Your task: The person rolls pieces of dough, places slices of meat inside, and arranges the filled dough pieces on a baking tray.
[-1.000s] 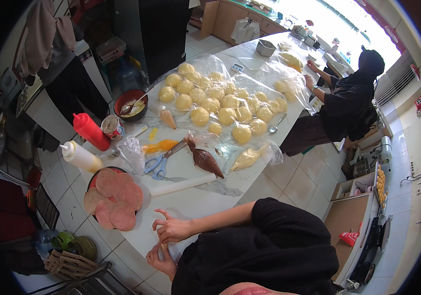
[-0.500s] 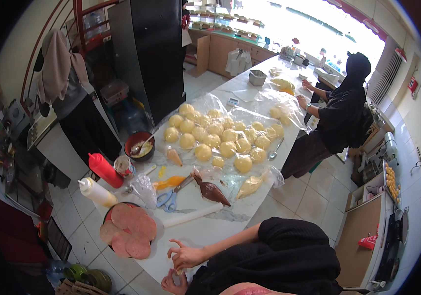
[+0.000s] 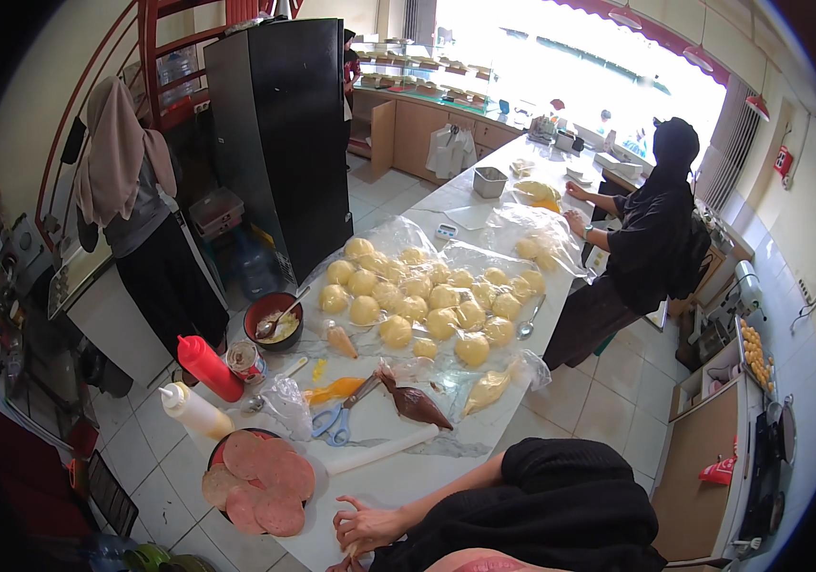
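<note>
At the near edge of the white table (image 3: 308, 547), my right hand (image 3: 368, 526) reaches in from a black sleeve, its fingers bent down and pressed together. Something small and pale shows under its fingertips; what it is I cannot make out. Just below, my left hand (image 3: 345, 565) is mostly cut off by the lower edge, its fingers hidden. A bowl of round pink meat slices (image 3: 270, 472) stands to the left of my hands. Beyond them lies a white rolling pin (image 3: 384, 450), with blue-handled scissors (image 3: 334, 422) and a chocolate-filled piping bag (image 3: 415, 400) behind it.
Many dough balls (image 3: 413, 307) lie under plastic sheeting mid-table. A red squeeze bottle (image 3: 210, 369), a white squeeze bottle (image 3: 193, 410) and a dark bowl with a spoon (image 3: 273, 319) line the left edge. One co-worker (image 3: 651, 229) works at the far right, another (image 3: 136, 200) at left.
The view has shifted, so my hands sit lower in it. My left hand has slipped mostly out of the picture. My right hand's fingers, spread before, are now more curled in.
</note>
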A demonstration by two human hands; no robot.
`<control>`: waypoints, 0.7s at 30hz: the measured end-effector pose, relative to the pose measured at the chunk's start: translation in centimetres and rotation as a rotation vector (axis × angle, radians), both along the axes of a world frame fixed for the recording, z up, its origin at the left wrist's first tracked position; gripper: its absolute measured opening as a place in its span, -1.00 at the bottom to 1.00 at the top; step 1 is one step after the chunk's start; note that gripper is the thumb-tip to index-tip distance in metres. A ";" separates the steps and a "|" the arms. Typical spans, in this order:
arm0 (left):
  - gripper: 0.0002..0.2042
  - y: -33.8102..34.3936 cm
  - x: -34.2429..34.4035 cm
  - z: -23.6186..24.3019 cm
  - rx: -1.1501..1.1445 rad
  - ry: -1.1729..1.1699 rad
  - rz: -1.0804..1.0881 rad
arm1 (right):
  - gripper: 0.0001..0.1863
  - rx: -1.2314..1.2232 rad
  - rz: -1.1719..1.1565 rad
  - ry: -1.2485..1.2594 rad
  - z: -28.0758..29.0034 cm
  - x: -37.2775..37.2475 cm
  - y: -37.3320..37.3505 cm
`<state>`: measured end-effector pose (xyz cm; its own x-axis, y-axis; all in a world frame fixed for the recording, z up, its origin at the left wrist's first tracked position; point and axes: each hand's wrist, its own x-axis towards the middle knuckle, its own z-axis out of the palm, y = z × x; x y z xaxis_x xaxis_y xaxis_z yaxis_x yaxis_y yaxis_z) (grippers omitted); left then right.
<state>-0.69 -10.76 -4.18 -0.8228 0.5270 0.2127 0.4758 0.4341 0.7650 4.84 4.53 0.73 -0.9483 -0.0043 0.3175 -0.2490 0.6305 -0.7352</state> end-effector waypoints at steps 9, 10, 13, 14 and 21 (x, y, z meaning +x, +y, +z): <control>-0.84 0.9 -0.3 -0.2 -0.003 -0.022 -0.011 | -0.87 0.022 0.086 0.003 -0.4 -0.6 0.2; -0.84 0.8 -0.2 0.0 -0.004 -0.022 -0.009 | -0.87 0.020 0.062 0.028 -0.5 -0.7 0.0; -0.84 0.8 -0.2 0.0 0.000 -0.029 -0.007 | -0.87 -0.007 0.036 0.097 -0.8 -0.9 -0.4; -0.83 0.9 -0.2 0.0 -0.004 -0.032 -0.007 | -0.87 -0.032 0.030 0.138 -0.8 -0.9 -0.5; -0.83 0.6 -0.1 -0.2 0.004 -0.051 0.004 | -0.83 0.068 0.160 -0.013 -1.1 -1.0 -0.1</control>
<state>-0.77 -10.20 -4.38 -0.8348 0.5229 0.1723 0.4341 0.4326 0.7902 3.84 4.45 -0.35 -0.9380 -0.1764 0.2985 -0.3404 0.6324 -0.6958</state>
